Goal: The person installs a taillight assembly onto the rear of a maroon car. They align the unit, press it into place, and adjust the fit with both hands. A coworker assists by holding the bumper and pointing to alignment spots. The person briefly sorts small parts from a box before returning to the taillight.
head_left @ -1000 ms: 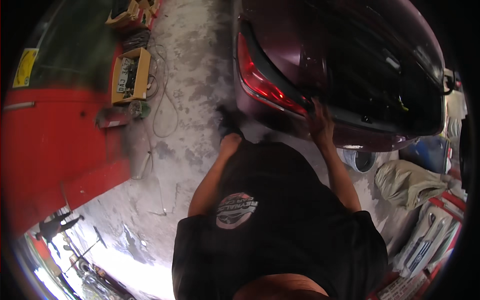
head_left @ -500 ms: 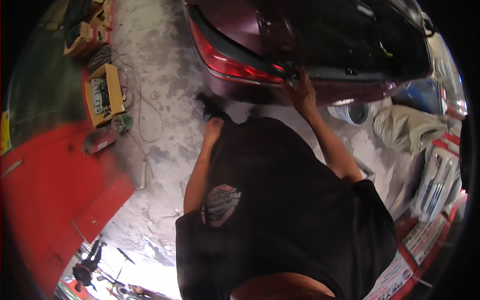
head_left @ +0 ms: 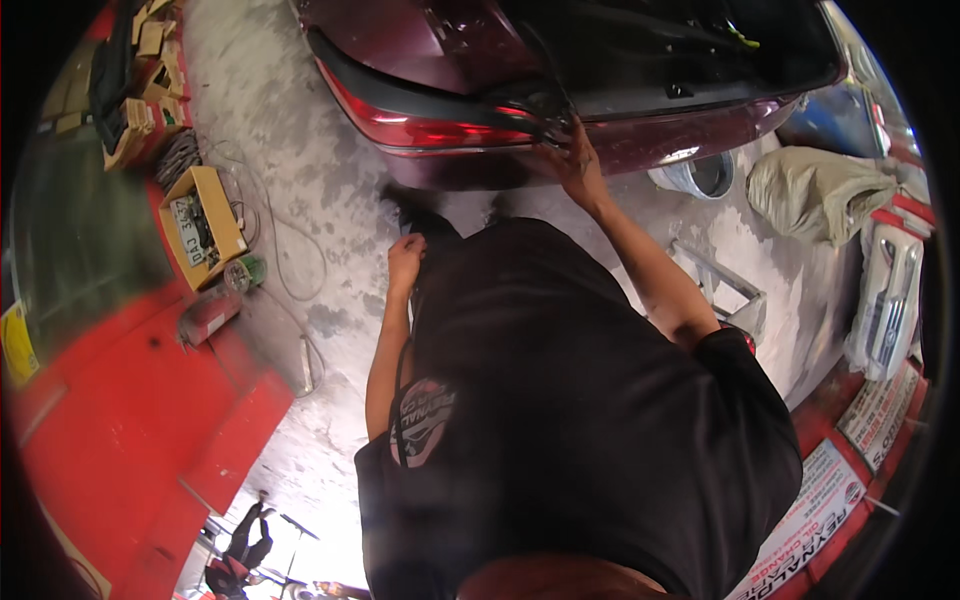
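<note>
A dark red car (head_left: 440, 40) stands at the top of the view, rear end toward me, with a red tail light (head_left: 440, 130) and a dark open trunk (head_left: 660, 50). My right hand (head_left: 572, 158) reaches up to the trunk edge beside the tail light, fingers curled over the dark rim there. My left hand (head_left: 404, 258) hangs by my hip against my black shirt (head_left: 570, 400), fingers loosely closed and holding nothing. A dark shoe (head_left: 415, 212) shows just above it on the grey concrete floor (head_left: 290, 170).
A yellow box (head_left: 205, 225) with cables, a green-topped tool (head_left: 244, 272) and cartons (head_left: 135, 120) lie at the left by a red panel (head_left: 130, 400). At the right are a metal pail (head_left: 700, 175), a tan sack (head_left: 820, 190), a metal frame (head_left: 725, 285) and white car parts (head_left: 885, 300).
The view has swung, so the car sits further left and higher in the picture. My right hand stays on the trunk edge. My left hand remains down by my side.
</note>
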A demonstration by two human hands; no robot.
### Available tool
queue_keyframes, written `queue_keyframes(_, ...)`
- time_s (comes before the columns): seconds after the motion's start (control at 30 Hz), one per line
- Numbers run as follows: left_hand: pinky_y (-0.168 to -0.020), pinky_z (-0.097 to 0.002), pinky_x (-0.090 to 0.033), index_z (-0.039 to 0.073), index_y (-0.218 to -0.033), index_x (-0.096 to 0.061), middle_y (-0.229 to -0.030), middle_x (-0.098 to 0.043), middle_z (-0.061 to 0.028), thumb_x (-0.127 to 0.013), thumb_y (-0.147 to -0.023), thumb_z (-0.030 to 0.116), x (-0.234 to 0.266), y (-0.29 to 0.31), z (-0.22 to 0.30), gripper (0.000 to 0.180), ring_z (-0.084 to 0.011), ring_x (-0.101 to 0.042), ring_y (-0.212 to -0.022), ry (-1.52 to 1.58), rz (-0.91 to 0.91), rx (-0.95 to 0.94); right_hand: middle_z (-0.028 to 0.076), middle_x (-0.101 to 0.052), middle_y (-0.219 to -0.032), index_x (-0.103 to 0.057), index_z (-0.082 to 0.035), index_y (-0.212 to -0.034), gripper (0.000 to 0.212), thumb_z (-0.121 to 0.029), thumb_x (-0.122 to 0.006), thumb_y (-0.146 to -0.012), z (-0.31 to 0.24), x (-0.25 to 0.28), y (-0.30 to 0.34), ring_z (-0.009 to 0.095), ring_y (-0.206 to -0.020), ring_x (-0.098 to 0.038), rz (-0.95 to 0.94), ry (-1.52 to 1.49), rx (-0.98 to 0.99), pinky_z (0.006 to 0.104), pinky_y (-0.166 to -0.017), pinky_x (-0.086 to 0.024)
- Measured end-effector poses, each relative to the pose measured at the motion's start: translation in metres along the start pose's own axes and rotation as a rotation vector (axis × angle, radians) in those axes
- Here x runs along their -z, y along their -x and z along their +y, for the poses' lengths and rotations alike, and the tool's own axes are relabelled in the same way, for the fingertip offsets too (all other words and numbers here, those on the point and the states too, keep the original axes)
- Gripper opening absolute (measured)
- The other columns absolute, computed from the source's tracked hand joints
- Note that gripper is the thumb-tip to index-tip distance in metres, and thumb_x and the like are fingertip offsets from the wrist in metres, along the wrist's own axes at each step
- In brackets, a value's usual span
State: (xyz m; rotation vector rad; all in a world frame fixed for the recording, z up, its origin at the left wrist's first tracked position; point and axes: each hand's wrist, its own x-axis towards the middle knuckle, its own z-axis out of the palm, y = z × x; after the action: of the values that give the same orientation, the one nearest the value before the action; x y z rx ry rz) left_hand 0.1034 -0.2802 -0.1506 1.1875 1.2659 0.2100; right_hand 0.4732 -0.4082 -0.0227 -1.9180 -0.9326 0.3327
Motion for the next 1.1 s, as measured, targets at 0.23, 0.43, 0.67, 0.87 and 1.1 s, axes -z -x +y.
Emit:
queue_keyframes(0.23, -0.072, -0.0263, -0.054, 0.003, -0.123, -0.068, -0.103, -0.073, -0.0076, -0.066, -0.101, 0.027, -0.002, 0.001, 0.029, 0.032, -0.0137, -0.068, -0.087, -0.027, -0.053, 0.133, 0.025, -0.066, -0.129, -0.046, 0.004, -0.147, 0.072, -0.038, -0.073, -0.095, 0.061, -0.005, 0.006, 0.034, -0.117, -0.068, -0.095, 0.089, -0.131, 0.0424, -0.095, -0.053)
queue_keyframes(0.43, -0.071, -0.0277, -0.054, 0.007, -0.126, -0.066, -0.105, -0.072, -0.0057, -0.066, -0.102, 0.03, 0.012, -0.006, 0.056, 0.034, -0.0126, -0.067, -0.085, 0.032, -0.032, 0.085, 0.017, -0.067, -0.131, -0.038, -0.008, -0.158, 0.068, -0.026, -0.064, -0.098, 0.025, 0.01, 0.003, 0.029, -0.12, -0.066, -0.25, -0.662, -0.586, 0.0425, -0.093, -0.056)
queue_keyframes(0.67, -0.075, -0.0314, -0.057, 0.004, -0.136, -0.059, -0.116, -0.069, -0.0095, -0.064, -0.103, 0.033, 0.023, -0.031, 0.151, 0.044, -0.0183, -0.068, -0.094, 0.175, 0.056, -0.115, 0.014, -0.064, -0.13, -0.034, -0.013, -0.16, 0.062, -0.022, -0.053, -0.102, 0.065, 0.013, 0.006, 0.03, -0.115, -0.066, -0.313, -0.944, -0.562, 0.0477, -0.095, -0.057)
queue_keyframes(0.87, -0.082, -0.0376, -0.06, 0.002, -0.15, -0.045, -0.138, -0.055, -0.0185, -0.061, -0.104, 0.041, 0.028, -0.05, 0.226, 0.062, -0.028, -0.063, -0.112, 0.29, 0.121, -0.269, 0.013, -0.06, -0.136, -0.042, -0.011, -0.154, 0.052, -0.028, -0.049, -0.105, 0.051, 0.012, -0.003, 0.031, -0.115, -0.066, -0.268, -0.931, -0.639, 0.0504, -0.096, -0.056)
queue_keyframes(1.1, -0.08, -0.0381, -0.058, 0.004, -0.144, -0.05, -0.131, -0.06, -0.0159, -0.054, -0.105, 0.051, 0.025, -0.069, 0.279, 0.061, -0.0241, -0.063, -0.109, 0.336, 0.106, -0.297, 0.015, -0.06, -0.135, -0.047, -0.007, -0.147, 0.051, -0.037, -0.049, -0.106, 0.04, 0.006, -0.011, 0.036, -0.115, -0.067, -0.299, -0.962, -0.638, 0.0551, -0.098, -0.055)
